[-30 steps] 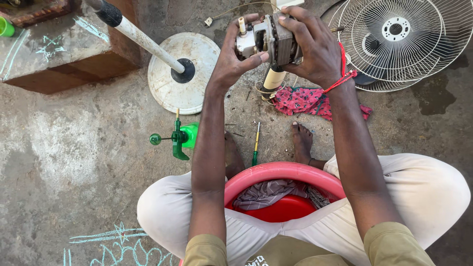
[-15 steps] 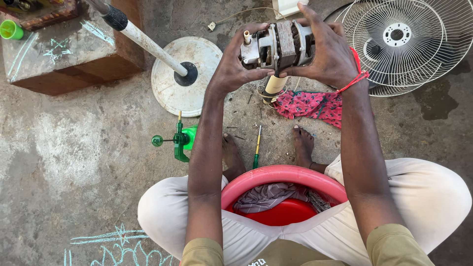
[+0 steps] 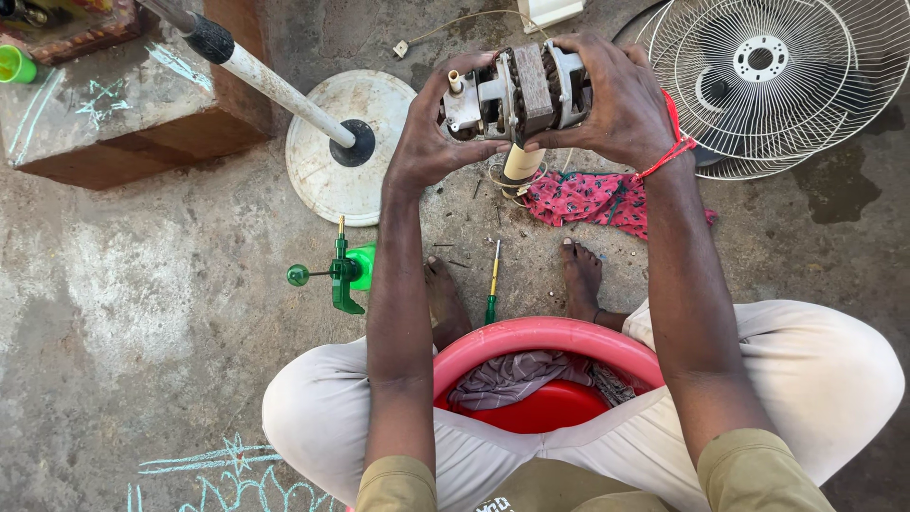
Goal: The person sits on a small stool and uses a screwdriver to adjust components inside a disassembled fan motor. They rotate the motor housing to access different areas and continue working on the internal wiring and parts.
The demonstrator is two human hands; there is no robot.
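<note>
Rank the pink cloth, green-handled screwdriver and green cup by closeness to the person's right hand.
From the right hand:
1. Pink cloth, on the ground just beneath it.
2. Green-handled screwdriver, lower, between the feet.
3. Green cup, far left on the block.

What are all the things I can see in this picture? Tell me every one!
fan motor: one, grey metal with a dark middle band, held up between both hands
wire fan guard: one, white, flat on the ground at top right
round fan base: one, white, on the ground, with a white pole slanting up from it
cloth: one, pink patterned, on the ground under the motor
screwdriver: one, yellow and green, between the bare feet
green tool: one, on the ground left of the feet
tub: one, red, between the knees, with grey cloth inside
cup: one, green, top left on a block
left hand: gripping the motor's left end
right hand: gripping the motor's right end
</note>
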